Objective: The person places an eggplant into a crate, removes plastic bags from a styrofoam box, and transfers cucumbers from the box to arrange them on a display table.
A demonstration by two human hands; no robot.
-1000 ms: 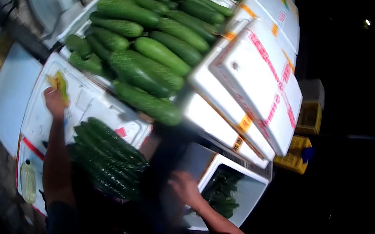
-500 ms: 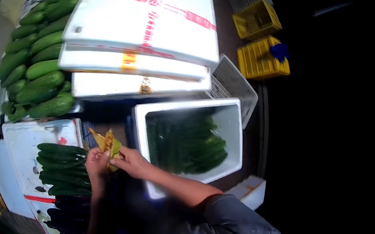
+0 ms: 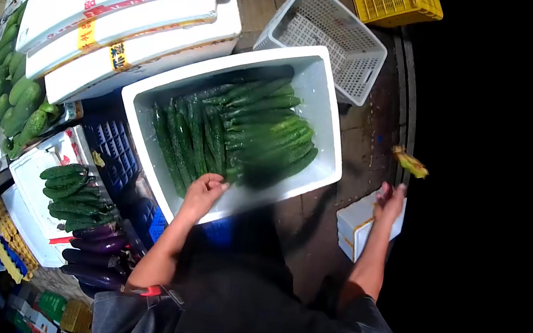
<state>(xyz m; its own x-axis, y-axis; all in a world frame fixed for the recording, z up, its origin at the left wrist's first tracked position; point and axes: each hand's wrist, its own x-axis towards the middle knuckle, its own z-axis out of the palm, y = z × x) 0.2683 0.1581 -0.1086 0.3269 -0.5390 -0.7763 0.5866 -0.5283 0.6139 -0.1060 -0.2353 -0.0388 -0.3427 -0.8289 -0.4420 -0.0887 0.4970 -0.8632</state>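
My left hand (image 3: 202,197) is over the near side of a white foam box (image 3: 335,118), its fingers curled together at the near ends of the cucumbers (image 3: 200,134). Whether a cucumber is between its fingertips I cannot make out. These cucumbers are dark green, look wet and lie in rows inside the box. Stretched out to the right, my right hand (image 3: 390,202) has its fingers apart and holds nothing. A yellow-brown withered leaf (image 3: 410,164) hangs in the air just beyond its fingertips, not touching them.
Stacked foam boxes (image 3: 127,0) stand at upper left, beside large green cucumbers (image 3: 25,108). More cucumbers (image 3: 74,195) and eggplants (image 3: 96,258) lie on a white lid at left. A grey crate (image 3: 365,78), yellow crate (image 3: 395,5) and small foam box (image 3: 353,225) are on the right.
Both hands held the withered leaf together at left. They have since parted: my left hand moved to the cucumber box, my right swung far right and let the leaf go. The view has shifted.
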